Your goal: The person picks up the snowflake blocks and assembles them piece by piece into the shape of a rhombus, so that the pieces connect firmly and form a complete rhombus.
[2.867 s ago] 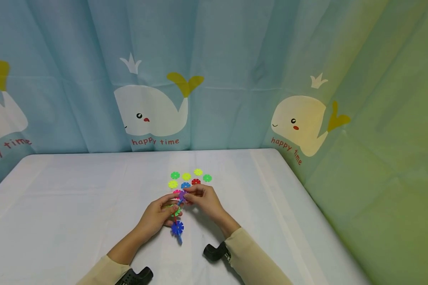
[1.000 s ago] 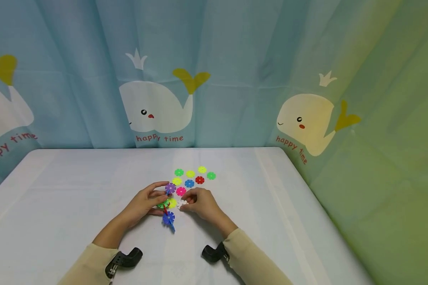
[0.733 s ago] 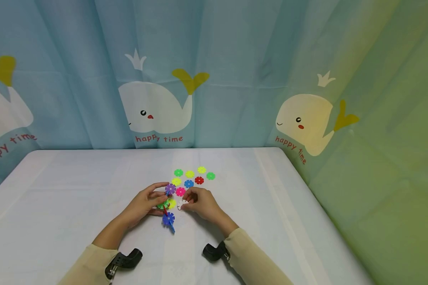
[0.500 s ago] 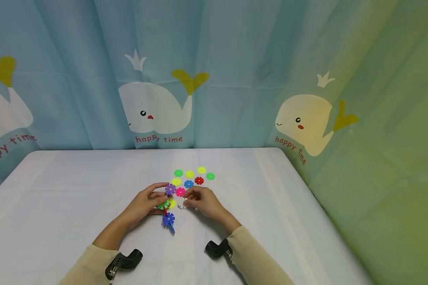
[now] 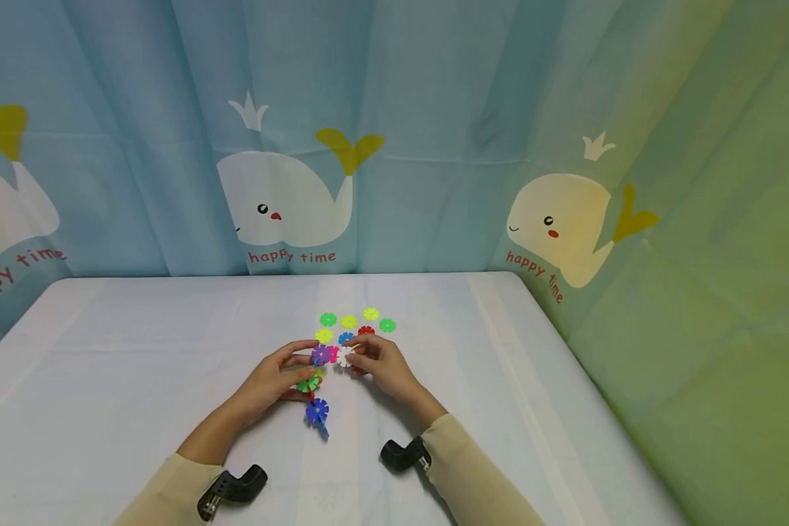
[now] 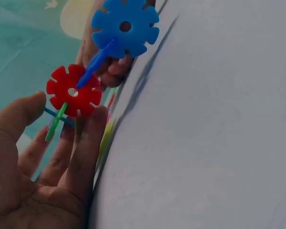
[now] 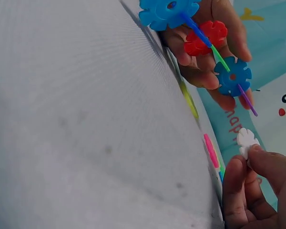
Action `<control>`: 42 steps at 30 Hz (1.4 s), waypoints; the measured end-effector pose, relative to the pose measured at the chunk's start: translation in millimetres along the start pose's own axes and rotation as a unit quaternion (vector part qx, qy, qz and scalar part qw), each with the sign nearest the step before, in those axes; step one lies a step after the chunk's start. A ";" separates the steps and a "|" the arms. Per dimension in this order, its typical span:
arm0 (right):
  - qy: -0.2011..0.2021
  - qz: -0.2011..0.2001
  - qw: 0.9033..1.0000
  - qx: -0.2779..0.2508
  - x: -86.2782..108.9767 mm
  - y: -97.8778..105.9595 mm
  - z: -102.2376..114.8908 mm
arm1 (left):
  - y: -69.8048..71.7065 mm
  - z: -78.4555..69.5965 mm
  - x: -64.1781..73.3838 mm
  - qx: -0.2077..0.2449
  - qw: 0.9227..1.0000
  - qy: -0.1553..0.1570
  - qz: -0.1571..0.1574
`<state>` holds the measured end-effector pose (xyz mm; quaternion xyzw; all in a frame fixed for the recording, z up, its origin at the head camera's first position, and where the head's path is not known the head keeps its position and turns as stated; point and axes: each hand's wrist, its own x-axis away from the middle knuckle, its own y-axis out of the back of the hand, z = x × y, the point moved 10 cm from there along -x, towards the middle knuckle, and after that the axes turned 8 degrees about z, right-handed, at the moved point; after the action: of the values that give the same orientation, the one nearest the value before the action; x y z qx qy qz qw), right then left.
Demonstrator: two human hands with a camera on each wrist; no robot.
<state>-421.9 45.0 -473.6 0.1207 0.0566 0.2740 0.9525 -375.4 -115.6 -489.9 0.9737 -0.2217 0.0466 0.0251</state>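
My left hand [image 5: 269, 387] holds a chain of interlocking plastic snowflake discs. In the left wrist view a light blue disc [image 6: 125, 39] leads to a dark blue one [image 6: 95, 64], then a red disc [image 6: 88, 95] and an edge-on green disc [image 6: 56, 121]. The right wrist view shows another blue disc [image 7: 224, 83] further along, with a purple disc [image 7: 248, 100] edge-on at the chain's end. My right hand [image 5: 388, 369] pinches a white snowflake disc [image 7: 247, 137] between thumb and fingers. This white disc is close to the purple end, with a gap between them.
Loose discs lie on the white table [image 5: 138, 351] beyond the hands, among them green [image 5: 328, 319], yellow [image 5: 371, 313], red [image 5: 366, 331] and pink [image 5: 333, 353]. The right hand partly covers some. A blue curtain [image 5: 427, 146] with whale prints stands behind the table.
Earlier my right hand was at the purple disc, then reached down to the white disc. It has now raised the white disc towards the chain. The left hand has shifted slightly right.
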 end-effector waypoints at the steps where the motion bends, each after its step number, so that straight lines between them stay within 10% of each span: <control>1: 0.000 -0.002 1.000 -0.009 0.0 0.5 -0.5 | -1.5 -0.3 -0.1 0.000 1.000 -0.001 0.003; 42: 0.031 -0.003 0.992 -0.126 -0.5 0.9 -2.8 | -23.9 4.9 -6.0 0.000 1.000 -0.004 0.023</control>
<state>-423.3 46.0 -476.1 -0.0093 0.0517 0.2796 0.9587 -370.0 -91.8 -496.1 0.9686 -0.2438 0.0430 0.0236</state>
